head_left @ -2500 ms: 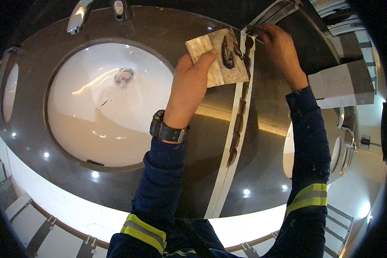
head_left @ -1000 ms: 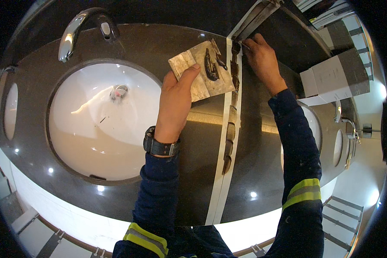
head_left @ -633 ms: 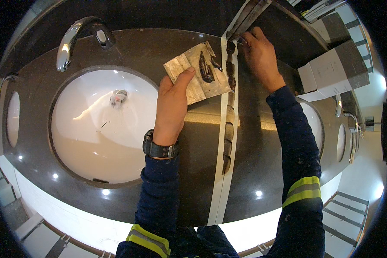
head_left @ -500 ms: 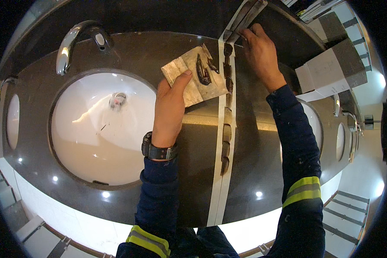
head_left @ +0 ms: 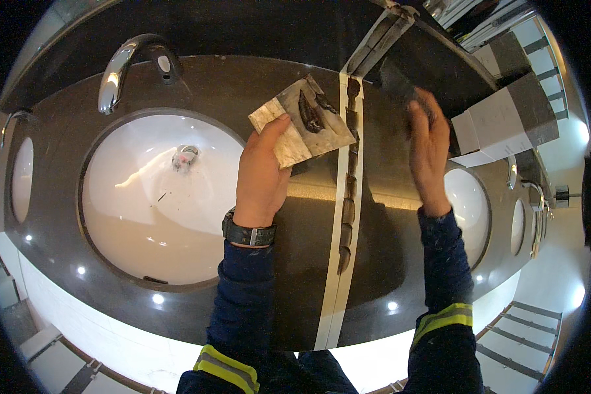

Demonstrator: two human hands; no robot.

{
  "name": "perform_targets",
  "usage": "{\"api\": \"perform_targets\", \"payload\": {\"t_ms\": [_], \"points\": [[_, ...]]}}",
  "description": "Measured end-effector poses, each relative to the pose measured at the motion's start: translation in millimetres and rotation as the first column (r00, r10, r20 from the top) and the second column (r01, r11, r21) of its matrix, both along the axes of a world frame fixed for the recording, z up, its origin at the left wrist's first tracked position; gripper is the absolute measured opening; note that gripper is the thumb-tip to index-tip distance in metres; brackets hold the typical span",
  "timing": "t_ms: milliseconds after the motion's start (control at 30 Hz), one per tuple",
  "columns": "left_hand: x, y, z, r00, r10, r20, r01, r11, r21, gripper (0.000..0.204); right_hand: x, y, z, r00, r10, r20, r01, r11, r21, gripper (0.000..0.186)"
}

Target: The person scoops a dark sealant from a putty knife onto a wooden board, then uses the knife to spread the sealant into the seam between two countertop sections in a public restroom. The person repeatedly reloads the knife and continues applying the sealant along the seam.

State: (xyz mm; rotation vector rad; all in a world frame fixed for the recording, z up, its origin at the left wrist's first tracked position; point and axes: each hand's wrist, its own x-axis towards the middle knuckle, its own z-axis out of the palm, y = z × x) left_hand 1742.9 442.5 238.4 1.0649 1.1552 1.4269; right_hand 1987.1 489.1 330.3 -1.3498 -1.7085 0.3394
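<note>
My left hand (head_left: 262,172) grips a small, flat, pale square board (head_left: 282,148) by its left side, thumb on top. Dark brown paste (head_left: 310,113) lies on that board. Right of the seam, my right hand (head_left: 429,141) is raised above the counter, its fingers closed on a dark, flat scraper-like piece (head_left: 397,83), blurred by motion. Between the hands runs a seam edged with two strips of masking tape (head_left: 333,308), with dark paste (head_left: 349,190) in uneven dabs along it. The taped seam continues up the backsplash (head_left: 381,43), where dark paste is smeared.
A white oval sink (head_left: 157,226) with a chrome faucet (head_left: 115,72) is set into the dark counter (head_left: 302,262) at left. Another sink (head_left: 467,217) lies beyond my right arm. White and grey boxes (head_left: 496,128) stand at the right, near the backsplash.
My right hand has come away from the foot of the backsplash, moving right and toward me with the dark piece. My left hand and its board have barely shifted.
</note>
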Motion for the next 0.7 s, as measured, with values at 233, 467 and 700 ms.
{"api": "perform_targets", "payload": {"t_ms": [233,467,700], "points": [[11,4,10,0.525,-0.082,0.847,0.286,0.954,-0.085,0.032,-38,-45,-23,0.977,0.21,-0.03,-0.21,0.978,0.016,0.033],[5,-8,-2,0.883,0.069,-0.464,0.048,0.971,0.235,0.032,-26,-39,-17,0.884,0.215,0.415,-0.276,0.957,0.092,0.046],[4,10,10,0.839,-0.038,0.542,0.099,0.992,-0.083,0.031,35,48,-18,0.714,0.063,0.697,-0.124,0.992,0.037,0.029]]}}
